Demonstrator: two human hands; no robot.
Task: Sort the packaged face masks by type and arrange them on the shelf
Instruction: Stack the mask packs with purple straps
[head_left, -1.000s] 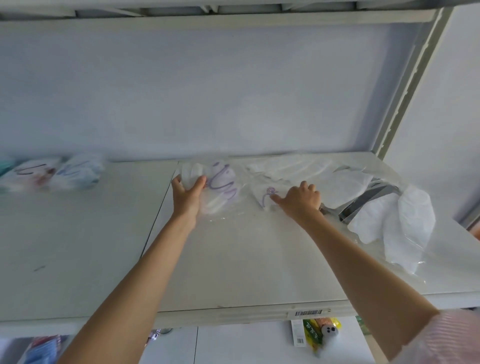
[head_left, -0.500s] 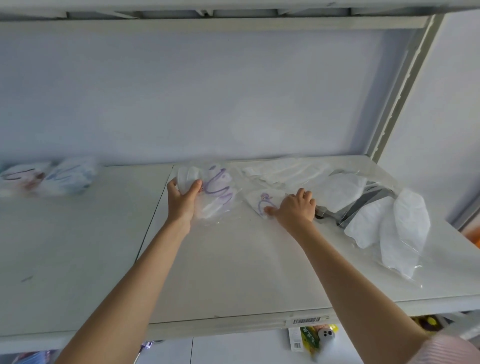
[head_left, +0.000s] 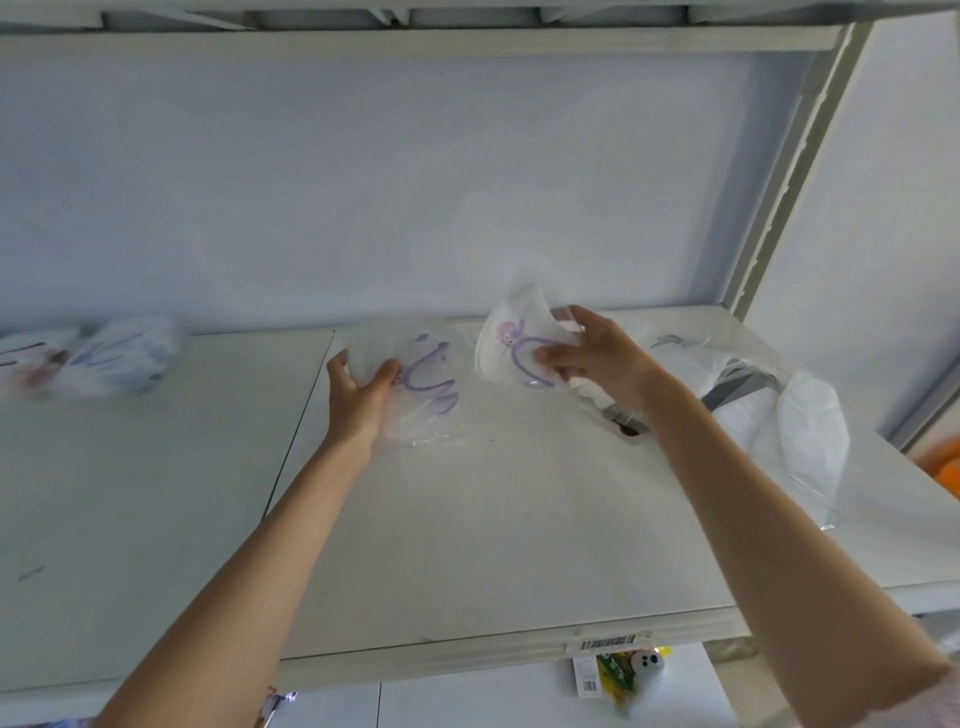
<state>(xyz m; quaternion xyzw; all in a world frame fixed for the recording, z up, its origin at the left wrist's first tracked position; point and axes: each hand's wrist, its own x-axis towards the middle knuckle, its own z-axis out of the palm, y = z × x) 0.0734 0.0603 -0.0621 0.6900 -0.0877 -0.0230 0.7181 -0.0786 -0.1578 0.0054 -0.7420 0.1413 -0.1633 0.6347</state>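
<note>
**Two purple-printed masks in hand above the white shelf**

The landmark here is the flat white metal shelf board (head_left: 467, 519), seen from above and in front.

The left hand (head_left: 358, 400) grips a clear plastic packet holding a white mask with a purple looped print (head_left: 421, 384); the thumb lies over the packet's near left corner and the fingers curl behind it. This packet lies low over the middle of the shelf board, close to its back edge; whether it touches the board cannot be told.

The right hand (head_left: 592, 358) pinches a second clear packet with a white mask bearing a purple cartoon figure (head_left: 514, 348), thumb in front and fingers behind. That packet is raised clear of the shelf board, tilted, just right of the first packet and apart from it.

On the right end of the shelf board lies a loose heap of plain white masks in clear wrappers (head_left: 800, 426), partly hidden behind the right forearm, with a grey strip showing among them.

At the far left end of the shelf board, by the back wall, sits a blurred pile of printed packaged masks (head_left: 104, 358).

On the front lip of the shelf board is a barcode label (head_left: 608, 643), and just below it a small white and yellow packaged item (head_left: 634, 675) shows.
</note>
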